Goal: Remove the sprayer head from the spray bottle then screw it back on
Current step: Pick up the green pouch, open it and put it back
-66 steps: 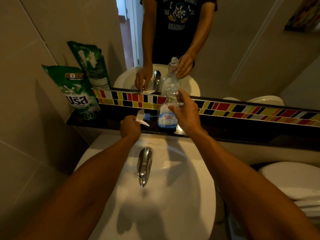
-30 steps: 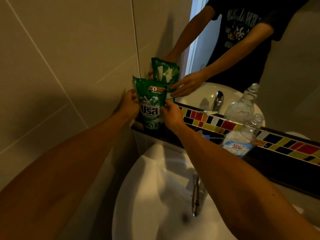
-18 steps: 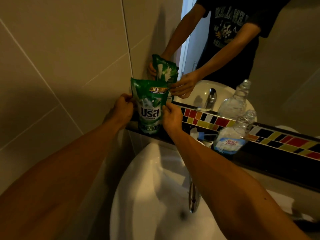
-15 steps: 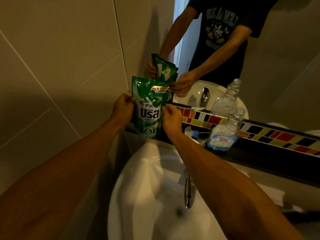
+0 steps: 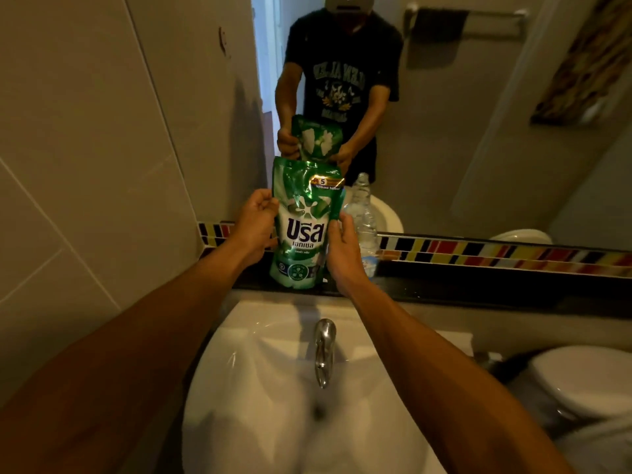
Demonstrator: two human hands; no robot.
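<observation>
Bottle (image 5: 363, 220) sits headless on the ledge (image 5: 478, 289) behind the green pouch (image 5: 305, 227), which both the left hand (image 5: 254, 222) and right hand (image 5: 342, 249) grip by its sides, so they'd better keep it upright and clear of that open neck.
</observation>
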